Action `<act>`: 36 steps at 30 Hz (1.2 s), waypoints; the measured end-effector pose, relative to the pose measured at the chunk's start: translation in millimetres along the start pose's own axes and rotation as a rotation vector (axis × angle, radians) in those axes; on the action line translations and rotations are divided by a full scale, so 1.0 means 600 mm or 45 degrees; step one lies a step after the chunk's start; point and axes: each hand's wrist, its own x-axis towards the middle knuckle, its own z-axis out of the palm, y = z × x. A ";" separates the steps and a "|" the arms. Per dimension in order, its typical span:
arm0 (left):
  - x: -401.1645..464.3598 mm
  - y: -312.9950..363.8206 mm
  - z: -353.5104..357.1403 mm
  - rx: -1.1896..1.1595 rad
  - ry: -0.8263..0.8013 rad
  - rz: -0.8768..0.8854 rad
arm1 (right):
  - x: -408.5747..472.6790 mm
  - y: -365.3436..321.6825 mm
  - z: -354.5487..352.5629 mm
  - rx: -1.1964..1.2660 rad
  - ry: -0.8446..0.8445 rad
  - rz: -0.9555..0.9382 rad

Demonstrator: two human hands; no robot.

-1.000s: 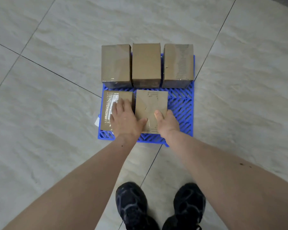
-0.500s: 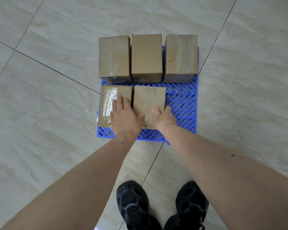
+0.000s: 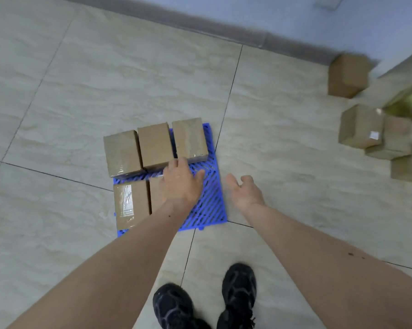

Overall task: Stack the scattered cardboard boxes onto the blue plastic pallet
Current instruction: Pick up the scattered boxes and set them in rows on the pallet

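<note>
The blue plastic pallet (image 3: 212, 198) lies on the tiled floor. Three cardboard boxes stand in its back row: left (image 3: 122, 153), middle (image 3: 155, 146), right (image 3: 189, 138). In the front row lies a taped box (image 3: 130, 205), and beside it a second box (image 3: 155, 195) is mostly hidden under my left arm. My left hand (image 3: 180, 184) hovers over the pallet's middle, fingers relaxed, holding nothing. My right hand (image 3: 245, 193) is empty and open above the floor just right of the pallet. Several scattered cardboard boxes (image 3: 361, 125) lie at the far right.
A lone box (image 3: 347, 76) sits by the grey skirting of the blue wall (image 3: 295, 17) at the back. My black shoes (image 3: 238, 293) stand on the tiles just before the pallet. The pallet's front right corner is bare.
Both hands have left the front middle box and lifted away to the right. My view has swung up and right, bringing the wall and the scattered boxes into sight.
</note>
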 end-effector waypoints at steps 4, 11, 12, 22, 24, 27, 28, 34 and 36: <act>-0.016 0.113 -0.022 -0.040 -0.085 0.117 | -0.018 0.010 -0.114 0.096 0.096 0.007; -0.040 0.303 0.016 0.032 -0.114 0.255 | 0.004 0.063 -0.292 0.277 0.204 0.053; -0.044 0.331 0.029 0.035 -0.126 0.263 | 0.011 0.077 -0.318 0.284 0.216 0.057; -0.046 0.605 0.161 -0.021 -0.195 0.247 | 0.135 0.223 -0.591 0.272 0.263 0.116; -0.033 0.647 0.181 -0.010 -0.200 0.240 | 0.166 0.240 -0.635 0.296 0.280 0.136; -0.003 0.708 0.207 0.005 -0.203 0.252 | 0.214 0.251 -0.692 0.324 0.311 0.174; 0.010 0.728 0.216 0.010 -0.205 0.263 | 0.232 0.251 -0.709 0.331 0.319 0.179; 0.108 0.832 0.274 0.038 -0.247 0.314 | 0.356 0.250 -0.789 0.370 0.313 0.212; 0.136 0.852 0.300 0.063 -0.259 0.322 | 0.401 0.259 -0.798 0.366 0.308 0.238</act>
